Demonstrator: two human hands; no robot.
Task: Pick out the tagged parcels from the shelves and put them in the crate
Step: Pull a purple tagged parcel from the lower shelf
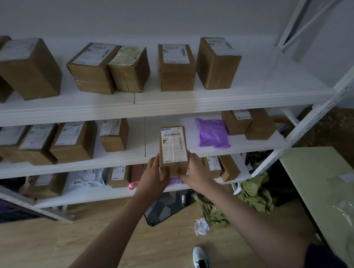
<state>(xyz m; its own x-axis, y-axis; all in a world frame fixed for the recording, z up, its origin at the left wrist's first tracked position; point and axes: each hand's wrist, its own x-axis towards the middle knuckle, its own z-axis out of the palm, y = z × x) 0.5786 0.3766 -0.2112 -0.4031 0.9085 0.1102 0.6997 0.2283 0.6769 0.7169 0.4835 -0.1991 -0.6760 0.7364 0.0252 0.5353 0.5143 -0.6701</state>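
Hands, left (157, 171) and right (194, 171), clasp the brown labelled cardboard parcel (173, 149) between them; both should keep hold until it reaches the unseen crate.

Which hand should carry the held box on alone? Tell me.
Probably the left hand: its fingers wrap under the labelled cardboard box at its lower left corner, bearing its weight. The right hand only steadies the lower right side.
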